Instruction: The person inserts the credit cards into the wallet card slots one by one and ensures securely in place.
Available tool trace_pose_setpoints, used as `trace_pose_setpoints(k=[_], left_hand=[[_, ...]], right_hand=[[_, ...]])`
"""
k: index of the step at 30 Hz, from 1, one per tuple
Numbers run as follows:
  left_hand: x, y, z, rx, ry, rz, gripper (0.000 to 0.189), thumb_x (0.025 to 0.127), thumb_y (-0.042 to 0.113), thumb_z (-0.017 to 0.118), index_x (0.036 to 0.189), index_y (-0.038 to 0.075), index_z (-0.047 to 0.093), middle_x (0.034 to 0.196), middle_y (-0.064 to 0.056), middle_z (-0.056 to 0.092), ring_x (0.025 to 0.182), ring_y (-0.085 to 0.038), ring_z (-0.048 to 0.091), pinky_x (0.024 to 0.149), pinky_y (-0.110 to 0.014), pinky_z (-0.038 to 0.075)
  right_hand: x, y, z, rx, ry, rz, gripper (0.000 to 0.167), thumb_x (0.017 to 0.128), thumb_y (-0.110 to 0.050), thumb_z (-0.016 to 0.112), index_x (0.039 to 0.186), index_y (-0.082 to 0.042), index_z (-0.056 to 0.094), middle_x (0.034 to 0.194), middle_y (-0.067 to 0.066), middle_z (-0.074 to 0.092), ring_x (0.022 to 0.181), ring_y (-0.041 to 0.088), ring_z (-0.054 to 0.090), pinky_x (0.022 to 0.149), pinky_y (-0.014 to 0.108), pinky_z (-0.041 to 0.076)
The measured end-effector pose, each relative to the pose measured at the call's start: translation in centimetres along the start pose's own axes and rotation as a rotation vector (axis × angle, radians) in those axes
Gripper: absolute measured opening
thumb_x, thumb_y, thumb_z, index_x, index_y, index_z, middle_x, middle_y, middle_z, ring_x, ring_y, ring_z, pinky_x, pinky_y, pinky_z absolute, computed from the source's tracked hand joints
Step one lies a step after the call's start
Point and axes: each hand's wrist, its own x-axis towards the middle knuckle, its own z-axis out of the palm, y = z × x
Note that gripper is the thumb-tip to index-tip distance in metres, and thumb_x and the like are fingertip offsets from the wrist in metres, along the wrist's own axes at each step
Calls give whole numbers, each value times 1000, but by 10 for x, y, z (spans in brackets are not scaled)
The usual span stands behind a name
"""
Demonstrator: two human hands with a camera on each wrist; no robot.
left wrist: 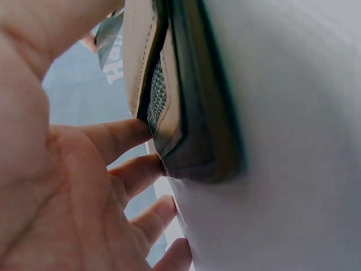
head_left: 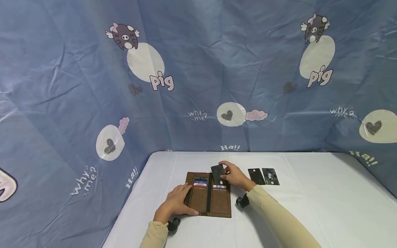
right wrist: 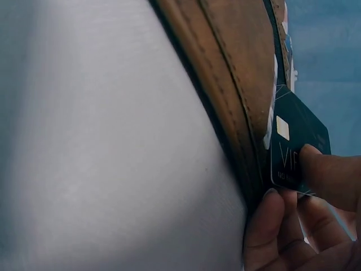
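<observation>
Brown wallet point(head_left: 198, 200) lies unfolded on white surface point(head_left: 310, 210), cards point(head_left: 200, 185) slotted in both halves; right hand point(head_left: 235, 176) pinches black VIP card point(head_left: 217, 174) at right half; left hand point(head_left: 176, 200), unclenched, touches wallet's left edge

Left hand point(left wrist: 73, 186) against the brown wallet point(left wrist: 194, 135)

Its first two fingertips touch the wallet's edge, just beside a strip of grey woven lining point(left wrist: 158, 96); the other two fingers sit farther from the thumb, near the white tabletop point(left wrist: 287, 169). Beyond the hand is blue cloth point(left wrist: 73, 93) with pale lettering point(left wrist: 114, 74).
</observation>
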Motion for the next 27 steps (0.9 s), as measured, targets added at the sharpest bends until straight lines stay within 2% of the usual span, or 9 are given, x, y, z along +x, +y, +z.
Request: trace_pose_setpoints(k=[9,15,20,27], left_hand=[[1,0,-1,15,5,-10,112,63,52,89,152,7,37,159,-18,31,146,-41,28,114,-65,24],[0,2,-1,15,-4,-8,113,64,54,88,152,6,36,159,-19,31,146,-41,28,114,-64,25],[-1,3,-2,15,-1,-13,113,64,53,88,152,7,36,159,-18,30,146,-41,28,113,-65,26],[-1,3,-2,12,-6,-10,113,64,53,89,152,6,36,159,-19,30,146,-41,27,113,-65,25]], right_hand=[[1,-5,3,-77,52,-9,57,81,1,75,134,-3,55,81,7,66,68,14,56,63,29,47],[1,-3,6,-44,92,28,53,79,2,77,129,-4,58,76,5,62,64,13,52,59,27,43],[0,1,8,-37,126,47,50,80,-1,79,126,-4,60,79,4,61,66,13,51,60,27,42],[-2,1,6,-140,111,84,47,81,-6,79,124,-2,62,86,5,63,73,15,55,66,31,46]])
